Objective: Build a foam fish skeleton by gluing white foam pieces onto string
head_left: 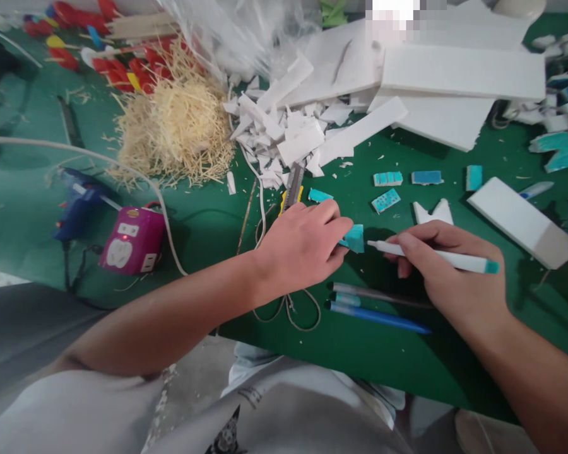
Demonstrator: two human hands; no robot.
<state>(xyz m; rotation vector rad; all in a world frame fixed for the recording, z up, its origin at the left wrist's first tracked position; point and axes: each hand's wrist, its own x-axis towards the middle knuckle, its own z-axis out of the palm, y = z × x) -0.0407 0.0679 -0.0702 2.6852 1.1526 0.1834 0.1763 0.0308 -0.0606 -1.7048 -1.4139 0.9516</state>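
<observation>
My left hand (307,243) is closed with its fingertips on a small turquoise-coloured foam piece (356,238), part of which the fingers hide. My right hand (449,265) grips a white marker pen (464,261) with a teal end, its tip close to the right edge of that piece. Just beyond the left knuckles lie a yellow utility knife (292,188) and another turquoise piece (320,195). Below the hands, a blue pen (383,317) and a grey pen (373,292) rest on the green table (388,353).
Several small blue-painted blocks (387,179) and a notched white piece (433,212) lie beyond the right hand. White foam scraps (288,129), larger foam sheets (459,72) and shredded straw (184,120) fill the back. At left are a blue glue gun (78,195) and a magenta power socket (132,239).
</observation>
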